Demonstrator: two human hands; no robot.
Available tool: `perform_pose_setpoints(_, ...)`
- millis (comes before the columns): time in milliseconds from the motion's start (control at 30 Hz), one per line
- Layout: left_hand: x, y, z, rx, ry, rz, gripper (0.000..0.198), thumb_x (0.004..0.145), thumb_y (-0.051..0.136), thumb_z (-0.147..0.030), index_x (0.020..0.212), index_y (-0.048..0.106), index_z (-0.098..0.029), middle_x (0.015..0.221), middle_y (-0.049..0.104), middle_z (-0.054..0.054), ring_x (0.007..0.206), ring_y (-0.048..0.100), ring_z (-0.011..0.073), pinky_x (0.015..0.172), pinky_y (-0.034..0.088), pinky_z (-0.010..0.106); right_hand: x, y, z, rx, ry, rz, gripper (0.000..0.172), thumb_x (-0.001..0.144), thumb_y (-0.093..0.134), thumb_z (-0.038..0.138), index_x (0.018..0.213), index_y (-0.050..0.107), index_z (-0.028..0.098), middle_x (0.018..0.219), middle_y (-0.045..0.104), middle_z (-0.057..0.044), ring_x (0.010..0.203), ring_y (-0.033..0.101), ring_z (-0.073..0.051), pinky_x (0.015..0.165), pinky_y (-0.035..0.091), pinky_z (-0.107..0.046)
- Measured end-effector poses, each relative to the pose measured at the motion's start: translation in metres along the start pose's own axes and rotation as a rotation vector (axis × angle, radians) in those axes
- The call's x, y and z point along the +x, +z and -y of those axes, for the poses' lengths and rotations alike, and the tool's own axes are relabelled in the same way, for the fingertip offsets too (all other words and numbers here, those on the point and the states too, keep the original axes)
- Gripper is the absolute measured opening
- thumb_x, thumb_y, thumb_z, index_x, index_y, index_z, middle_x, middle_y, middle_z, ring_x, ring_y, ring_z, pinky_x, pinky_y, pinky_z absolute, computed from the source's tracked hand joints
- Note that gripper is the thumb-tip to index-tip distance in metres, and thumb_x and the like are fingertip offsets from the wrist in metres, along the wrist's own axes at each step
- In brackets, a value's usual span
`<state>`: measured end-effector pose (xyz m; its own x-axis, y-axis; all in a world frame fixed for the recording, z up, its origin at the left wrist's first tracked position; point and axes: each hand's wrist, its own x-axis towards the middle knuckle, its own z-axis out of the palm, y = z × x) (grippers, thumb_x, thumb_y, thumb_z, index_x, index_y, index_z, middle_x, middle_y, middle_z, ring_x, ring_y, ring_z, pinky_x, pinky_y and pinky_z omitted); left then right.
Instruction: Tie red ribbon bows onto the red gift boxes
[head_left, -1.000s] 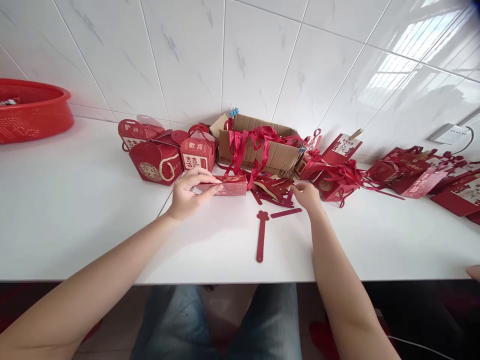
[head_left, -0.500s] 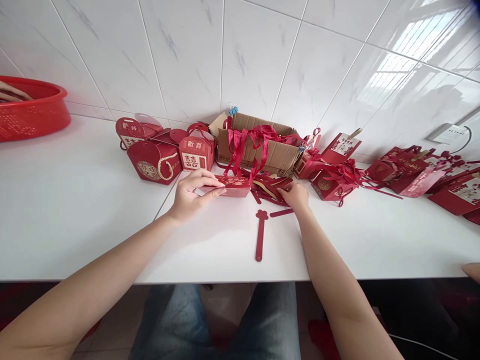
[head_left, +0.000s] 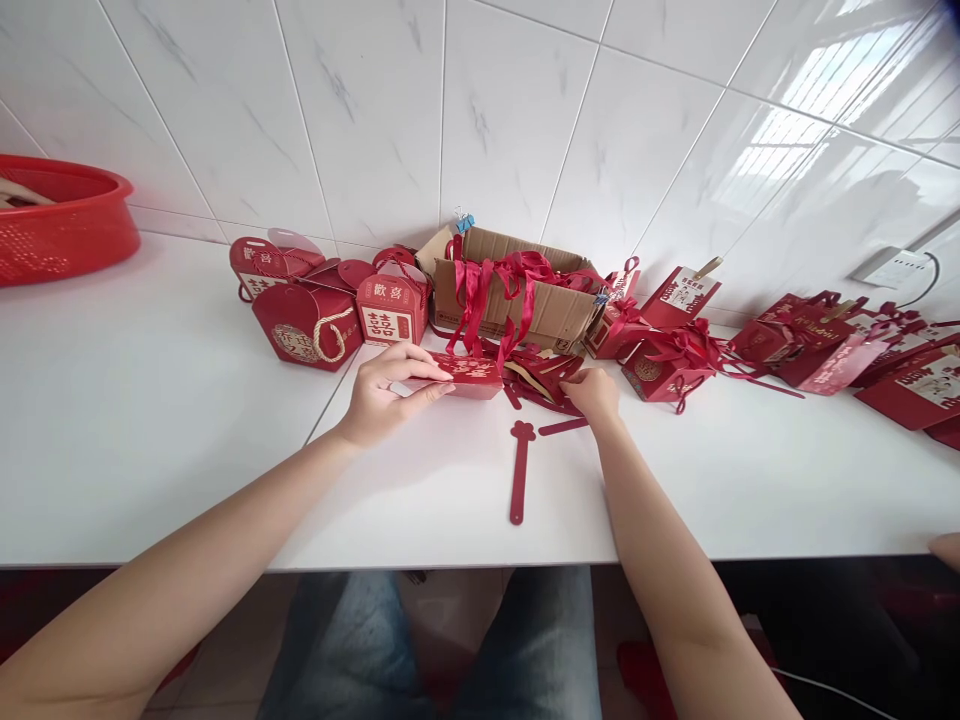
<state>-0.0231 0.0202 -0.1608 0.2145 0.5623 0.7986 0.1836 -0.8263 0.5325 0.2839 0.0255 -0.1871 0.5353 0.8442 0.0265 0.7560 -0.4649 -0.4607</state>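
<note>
My left hand [head_left: 382,395] is closed on a small flat red box [head_left: 471,373] with gold print, thumb underneath and fingers on top, resting on the white table [head_left: 150,420]. My right hand [head_left: 596,392] reaches into a pile of dark red paper strips [head_left: 544,375] just right of the box, fingers curled among them; what they grip is hidden. One long red strip [head_left: 519,470] with a clover-shaped end lies alone in front of the hands.
A cardboard box [head_left: 510,290] draped with red ribbons stands at the wall. Folded red gift boxes [head_left: 307,325] sit to its left, more red boxes [head_left: 675,360] and flat packs [head_left: 847,350] to the right. A red plastic basket [head_left: 60,220] is far left.
My right hand moved left from the loose strip into the pile of strips. The left hand and its red box stayed nearly still.
</note>
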Motion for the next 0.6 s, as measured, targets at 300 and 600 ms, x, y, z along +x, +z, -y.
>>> perform_pose_setpoints(300, 0.037, 0.004, 0.011, 0.0, -0.334, -0.033, 0.019, 0.07, 0.075, -0.036, 0.079, 0.073, -0.019, 0.084, 0.069, 0.003, 0.083, 0.063, 0.0174, 0.082, 0.05, 0.03, 0.013, -0.004, -0.014, 0.062, 0.058, 0.08, 0.016, 0.068, 0.063, 0.033, 0.075, 0.069, 0.019, 0.081, 0.071, -0.007, 0.09, 0.065, -0.027, 0.081, 0.046, -0.038)
perform_pose_setpoints(600, 0.057, 0.026, 0.034, -0.075, -0.536, -0.048, 0.039, 0.069, 0.074, -0.042, 0.098, 0.061, -0.02, 0.093, 0.065, 0.004, 0.084, 0.063, 0.0203, 0.074, 0.052, 0.033, 0.013, -0.005, -0.016, 0.171, -0.046, 0.083, 0.028, 0.068, 0.061, 0.024, 0.094, 0.066, 0.018, 0.087, 0.071, -0.003, 0.082, 0.065, -0.018, 0.072, 0.046, -0.028)
